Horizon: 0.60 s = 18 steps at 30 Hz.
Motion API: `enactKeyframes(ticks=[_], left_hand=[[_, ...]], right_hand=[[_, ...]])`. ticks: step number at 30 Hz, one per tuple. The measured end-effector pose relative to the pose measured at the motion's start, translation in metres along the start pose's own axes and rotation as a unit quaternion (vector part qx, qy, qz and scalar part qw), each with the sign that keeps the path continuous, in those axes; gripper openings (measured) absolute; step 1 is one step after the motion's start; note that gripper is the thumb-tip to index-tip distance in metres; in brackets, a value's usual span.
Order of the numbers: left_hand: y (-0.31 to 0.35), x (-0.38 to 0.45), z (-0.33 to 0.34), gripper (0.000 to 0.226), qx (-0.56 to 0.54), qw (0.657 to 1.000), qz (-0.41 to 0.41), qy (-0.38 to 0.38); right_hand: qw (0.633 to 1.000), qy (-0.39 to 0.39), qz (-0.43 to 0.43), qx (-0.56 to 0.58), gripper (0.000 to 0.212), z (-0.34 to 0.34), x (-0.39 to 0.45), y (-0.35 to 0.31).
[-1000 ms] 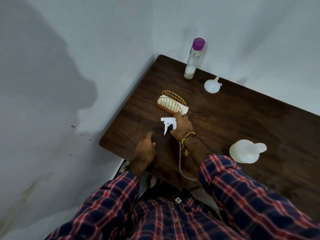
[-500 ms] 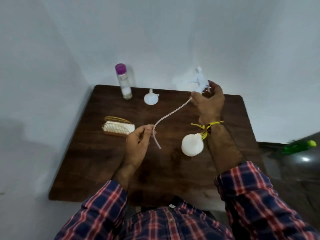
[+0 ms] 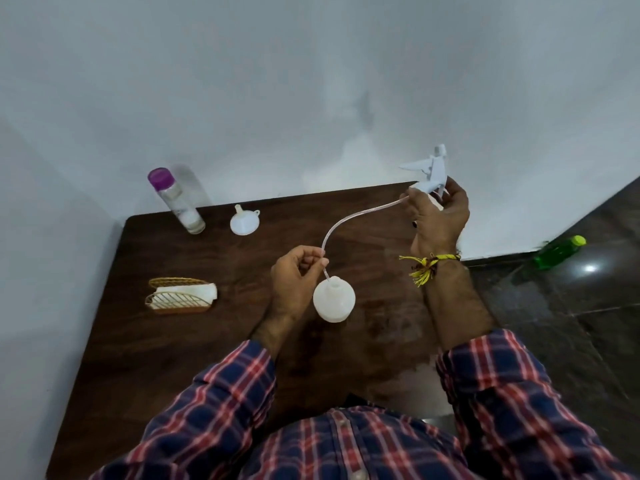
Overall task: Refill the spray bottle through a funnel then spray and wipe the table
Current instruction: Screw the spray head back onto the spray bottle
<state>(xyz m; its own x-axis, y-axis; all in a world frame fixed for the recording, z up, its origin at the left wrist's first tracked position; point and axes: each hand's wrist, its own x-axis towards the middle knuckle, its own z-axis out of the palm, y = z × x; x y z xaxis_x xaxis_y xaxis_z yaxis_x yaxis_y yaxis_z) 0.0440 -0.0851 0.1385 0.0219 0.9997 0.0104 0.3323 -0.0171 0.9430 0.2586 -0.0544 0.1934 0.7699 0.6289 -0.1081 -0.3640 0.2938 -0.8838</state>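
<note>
A white spray bottle body [image 3: 334,303] stands upright mid-table with its neck uncovered. My right hand [image 3: 437,216] holds the white trigger sprayer head [image 3: 431,171] raised near the far right corner. Its clear dip tube [image 3: 356,220] curves down to the bottle's neck. My left hand [image 3: 298,275] pinches the tube just above the neck, with the tube's tip at or inside the opening. A white funnel [image 3: 244,221] lies upside down near the back edge. A clear bottle with a purple cap [image 3: 176,200] stands at the back left.
A gold wire holder with white napkins [image 3: 181,294] sits on the left of the dark wooden table [image 3: 207,358]. Walls close the table's back and left sides. A green bottle [image 3: 557,252] lies on the dark tiled floor to the right.
The camera swung from the table's left corner to face it. My right hand lifted the sprayer head up and to the right. My left hand took the tube and brought its tip to the bottle's neck.
</note>
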Motion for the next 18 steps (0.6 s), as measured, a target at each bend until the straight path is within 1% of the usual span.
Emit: enactKeyframes(ticks=[6, 9, 12, 14, 16, 18], left_hand=[[-0.019, 0.002, 0.018, 0.014, 0.030, 0.999, -0.009, -0.012], [-0.029, 0.002, 0.023, 0.013, 0.055, 0.998, -0.008, -0.026], [-0.042, -0.001, 0.027, 0.012, 0.079, 0.996, -0.008, -0.048], [-0.050, -0.003, 0.028, 0.013, 0.069, 0.996, -0.018, -0.054], [-0.055, -0.002, 0.027, 0.023, 0.051, 0.996, -0.028, -0.068], [-0.058, -0.001, 0.025, 0.047, 0.052, 0.993, -0.035, -0.102]], right_hand=[[1.000, -0.020, 0.001, 0.018, 0.050, -0.017, 0.006, 0.011], [1.000, -0.026, 0.006, 0.012, 0.051, -0.028, 0.006, 0.016], [0.998, -0.042, -0.019, -0.031, 0.056, -0.035, 0.004, 0.020], [0.993, -0.064, -0.049, -0.083, 0.057, -0.038, -0.001, 0.021], [0.984, -0.091, -0.080, -0.130, 0.054, -0.041, -0.007, 0.021], [0.975, -0.129, -0.099, -0.154, 0.051, -0.040, -0.012, 0.022]])
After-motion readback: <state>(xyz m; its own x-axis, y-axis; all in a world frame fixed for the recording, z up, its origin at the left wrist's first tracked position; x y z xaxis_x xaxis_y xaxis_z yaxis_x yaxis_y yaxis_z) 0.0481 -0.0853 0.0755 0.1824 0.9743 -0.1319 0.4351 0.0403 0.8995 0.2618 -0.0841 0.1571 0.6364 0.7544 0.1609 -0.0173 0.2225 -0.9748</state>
